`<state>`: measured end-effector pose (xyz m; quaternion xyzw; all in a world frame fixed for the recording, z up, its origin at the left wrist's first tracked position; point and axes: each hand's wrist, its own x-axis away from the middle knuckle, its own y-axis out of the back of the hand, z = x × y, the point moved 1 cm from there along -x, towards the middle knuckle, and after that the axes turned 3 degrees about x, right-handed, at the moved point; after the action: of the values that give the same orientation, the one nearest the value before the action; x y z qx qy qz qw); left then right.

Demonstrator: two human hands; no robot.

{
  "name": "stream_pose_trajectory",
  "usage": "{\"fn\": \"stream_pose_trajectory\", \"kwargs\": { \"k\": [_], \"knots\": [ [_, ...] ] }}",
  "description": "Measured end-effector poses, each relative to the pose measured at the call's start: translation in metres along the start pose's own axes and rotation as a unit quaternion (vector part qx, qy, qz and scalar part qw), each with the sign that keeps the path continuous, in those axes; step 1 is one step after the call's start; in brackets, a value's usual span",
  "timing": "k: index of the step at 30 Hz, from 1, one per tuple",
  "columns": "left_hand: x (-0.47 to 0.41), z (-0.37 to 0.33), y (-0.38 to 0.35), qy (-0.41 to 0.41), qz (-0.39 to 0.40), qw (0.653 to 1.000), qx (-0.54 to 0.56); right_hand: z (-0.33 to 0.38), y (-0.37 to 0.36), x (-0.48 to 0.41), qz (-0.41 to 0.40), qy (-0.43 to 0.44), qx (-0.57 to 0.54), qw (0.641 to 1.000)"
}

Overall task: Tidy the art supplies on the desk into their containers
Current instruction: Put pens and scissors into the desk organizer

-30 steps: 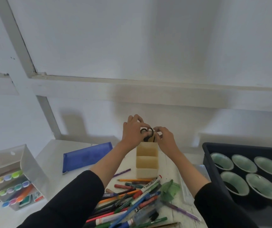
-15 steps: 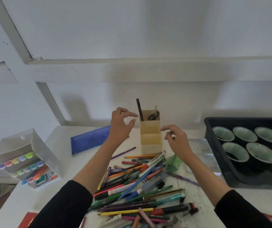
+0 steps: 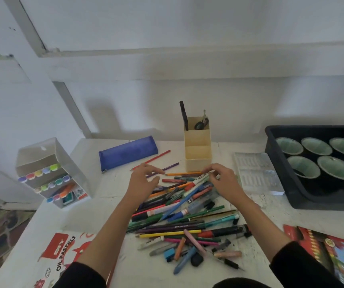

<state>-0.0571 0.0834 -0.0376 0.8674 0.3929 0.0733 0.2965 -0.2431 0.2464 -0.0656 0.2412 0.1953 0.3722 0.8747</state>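
the left hand hovers loose and spread over the far left edge of the pile of pens and pencils, holding nothing, placed as if to rake or steady the loose sticks. the right hand arches over the far right edge, its fingers curled down at a white marker. they may be pinching it, but the view is too soft to tell a grip from a touch.

the pile lies jumbled in the middle of the counter, within reach of both hands. just beyond the fingers stands the beige organiser, upright and stepped so long things go at the back. only its rear compartment is filled, with scissors and a dark stick. the two front ones look bare. a blue pencil case lies to the left of it. most of the sorting seems to lie ahead.
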Motion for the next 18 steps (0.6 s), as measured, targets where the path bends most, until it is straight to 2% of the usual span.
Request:
{"fn": "stream_pose_trajectory", "kwargs": {
  "k": [5, 10, 18],
  "knots": [
    [0.014, 0.014, 0.002, 0.034, 0.049, 0.996, -0.062, -0.004, -0.008, -0.002, 0.062, -0.006, 0.079, 0.995],
    [0.036, 0.036, 0.009, 0.02, 0.072, 0.962, -0.262, -0.003, -0.017, -0.002, 0.138, 0.018, 0.18, 0.974],
    [0.059, 0.054, 0.025, 0.028, 0.149, 0.938, -0.311, 0.011, -0.03, -0.017, 0.198, 0.028, 0.326, 0.924]
  ]
}}
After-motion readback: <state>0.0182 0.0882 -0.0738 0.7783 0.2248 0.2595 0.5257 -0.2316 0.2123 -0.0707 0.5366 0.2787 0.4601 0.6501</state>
